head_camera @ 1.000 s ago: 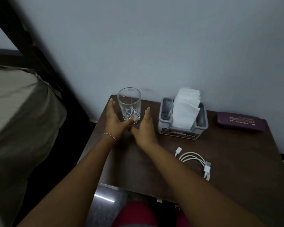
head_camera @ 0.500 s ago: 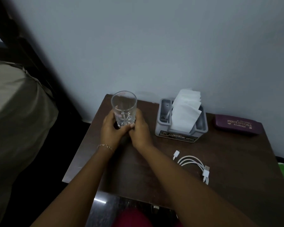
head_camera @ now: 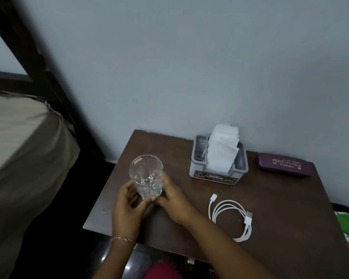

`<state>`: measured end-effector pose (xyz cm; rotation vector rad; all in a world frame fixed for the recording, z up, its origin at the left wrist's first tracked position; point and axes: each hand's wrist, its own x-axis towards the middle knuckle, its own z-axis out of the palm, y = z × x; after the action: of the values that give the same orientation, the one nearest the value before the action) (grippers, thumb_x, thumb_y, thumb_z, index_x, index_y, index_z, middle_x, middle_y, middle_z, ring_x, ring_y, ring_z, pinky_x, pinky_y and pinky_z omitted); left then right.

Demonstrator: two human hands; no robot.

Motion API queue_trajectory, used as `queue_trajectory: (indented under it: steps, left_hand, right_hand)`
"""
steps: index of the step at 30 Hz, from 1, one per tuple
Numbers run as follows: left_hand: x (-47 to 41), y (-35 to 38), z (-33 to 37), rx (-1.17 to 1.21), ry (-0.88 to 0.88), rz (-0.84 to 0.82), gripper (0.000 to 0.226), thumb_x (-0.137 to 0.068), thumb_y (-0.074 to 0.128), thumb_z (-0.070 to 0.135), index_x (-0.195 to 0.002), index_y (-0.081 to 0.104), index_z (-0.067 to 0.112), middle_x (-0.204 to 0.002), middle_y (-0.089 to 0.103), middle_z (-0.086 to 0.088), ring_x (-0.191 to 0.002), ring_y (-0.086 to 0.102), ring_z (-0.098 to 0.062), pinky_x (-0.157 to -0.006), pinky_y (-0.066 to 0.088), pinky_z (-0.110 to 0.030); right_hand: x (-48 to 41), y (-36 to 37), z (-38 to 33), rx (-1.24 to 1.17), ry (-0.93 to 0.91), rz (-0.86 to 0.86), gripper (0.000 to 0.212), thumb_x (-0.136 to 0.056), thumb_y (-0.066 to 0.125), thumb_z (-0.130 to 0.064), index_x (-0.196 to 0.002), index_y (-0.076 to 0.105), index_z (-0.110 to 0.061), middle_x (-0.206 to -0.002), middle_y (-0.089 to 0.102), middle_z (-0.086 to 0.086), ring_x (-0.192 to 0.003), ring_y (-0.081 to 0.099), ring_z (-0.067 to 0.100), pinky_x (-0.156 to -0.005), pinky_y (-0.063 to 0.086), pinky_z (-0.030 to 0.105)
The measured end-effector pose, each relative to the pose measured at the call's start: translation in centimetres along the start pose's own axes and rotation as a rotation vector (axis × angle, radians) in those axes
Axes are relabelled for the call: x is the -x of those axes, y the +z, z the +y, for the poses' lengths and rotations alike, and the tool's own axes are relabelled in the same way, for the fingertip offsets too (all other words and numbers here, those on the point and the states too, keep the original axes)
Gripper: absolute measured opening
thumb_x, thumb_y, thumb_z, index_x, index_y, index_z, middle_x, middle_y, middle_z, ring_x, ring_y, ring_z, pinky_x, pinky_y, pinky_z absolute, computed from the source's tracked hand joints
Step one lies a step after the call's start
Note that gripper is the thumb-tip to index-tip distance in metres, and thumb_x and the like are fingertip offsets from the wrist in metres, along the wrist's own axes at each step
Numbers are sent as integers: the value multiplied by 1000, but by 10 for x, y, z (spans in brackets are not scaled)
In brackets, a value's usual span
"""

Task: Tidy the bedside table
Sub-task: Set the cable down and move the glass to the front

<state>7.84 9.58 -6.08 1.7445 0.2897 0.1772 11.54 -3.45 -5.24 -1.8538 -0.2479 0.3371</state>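
Observation:
A clear cut-glass tumbler (head_camera: 146, 174) is upright over the left part of the dark brown bedside table (head_camera: 290, 218). Both hands hold its lower half: my left hand (head_camera: 127, 208) curls round it from the left with the thumb across the front, and my right hand (head_camera: 174, 200) wraps it from the right. The glass looks empty. I cannot tell whether its base touches the table.
A grey tissue holder (head_camera: 218, 166) with white tissues stands at the back by the wall. To its right lies a purple spectacle case (head_camera: 285, 165). A coiled white USB cable (head_camera: 233, 218) lies right of my hands. A bed (head_camera: 22, 148) is at the left.
My hands closed round the glass from both sides and drew it from the back left corner toward the table's front left. The other items stayed put.

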Motion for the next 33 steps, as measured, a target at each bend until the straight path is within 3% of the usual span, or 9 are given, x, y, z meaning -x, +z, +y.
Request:
queue_trajectory:
  steps: [6, 11, 14, 17, 21, 24, 27, 30, 33]
  left_hand:
    - [20, 0, 4, -80, 20, 10, 59, -48, 80, 35, -99, 50, 35, -103, 64, 10, -98, 61, -7, -89, 49, -28]
    - [31, 0, 3, -78, -6, 33, 63, -44, 80, 39, -98, 49, 32, -103, 64, 4, -97, 61, -9, -85, 52, -25]
    - [34, 0, 7, -82, -27, 15, 71, -47, 79, 40, -109, 51, 22, -109, 63, 1, -102, 59, -6, -86, 49, -20]
    - [41, -2, 7, -96, -31, -26, 85, -50, 77, 61, -121, 51, 23, -120, 61, 8, -109, 54, 4, -93, 43, -22]
    - [55, -5, 7, -198, -53, -82, 85, -64, 81, 37, -138, 38, 30, -136, 50, 10, -126, 45, -2, -99, 39, -22]
    - [70, -5, 17, -94, -183, 34, 62, -70, 76, 3, -125, 48, 11, -133, 52, -14, -115, 52, -19, -88, 41, -21]
    - [98, 15, 45, -8, -255, 3, 25, -76, 68, -3, -92, 61, 14, -110, 66, -16, -81, 63, -5, -62, 44, -1]
    - [108, 54, 64, 88, -167, -147, 30, -83, 66, 20, -112, 63, 28, -118, 62, 11, -97, 56, 17, -81, 42, -2]
    - [79, 97, 67, 93, -84, -150, 44, -88, 54, 28, -129, 43, 36, -137, 43, 15, -126, 40, 2, -103, 31, -21]
  right_hand:
    - [15, -6, 0, -18, 33, -116, 65, -84, 60, -3, -130, 30, -39, -132, 49, -6, -122, 44, 3, -98, 31, 7]
    - [25, -10, -5, 9, 35, -180, 69, -84, 59, -1, -137, 26, -31, -137, 47, 1, -125, 43, 8, -105, 31, 14]
    - [29, -9, -9, 3, 18, -143, 68, -84, 59, 0, -134, 29, -33, -130, 48, -15, -116, 41, -13, -100, 29, 5]
    - [37, -3, -5, 53, -16, -61, 71, -83, 59, -1, -123, 26, -48, -124, 40, -26, -108, 31, -33, -92, 23, -4]
    - [49, 9, 4, 36, 43, 34, 79, -84, 60, -4, -146, 17, -28, -151, 28, -10, -135, 26, -6, -107, 19, 8]
    - [64, 6, -2, -84, 33, 206, 73, -87, 58, -8, -145, 18, -26, -149, 27, -9, -135, 26, -3, -107, 22, 11]
    - [93, -17, -13, -212, -26, 624, 47, -87, 54, -40, -131, 46, -25, -137, 51, -10, -123, 48, -3, -102, 36, 12]
    - [117, -60, -12, -238, 6, 1062, 29, -94, 51, -25, -121, 56, -15, -122, 62, -5, -106, 55, -9, -90, 38, 4]
    - [112, -101, 0, -273, 125, 1124, 33, -98, 41, -23, -127, 53, -14, -126, 57, -4, -112, 50, -1, -93, 35, 12]
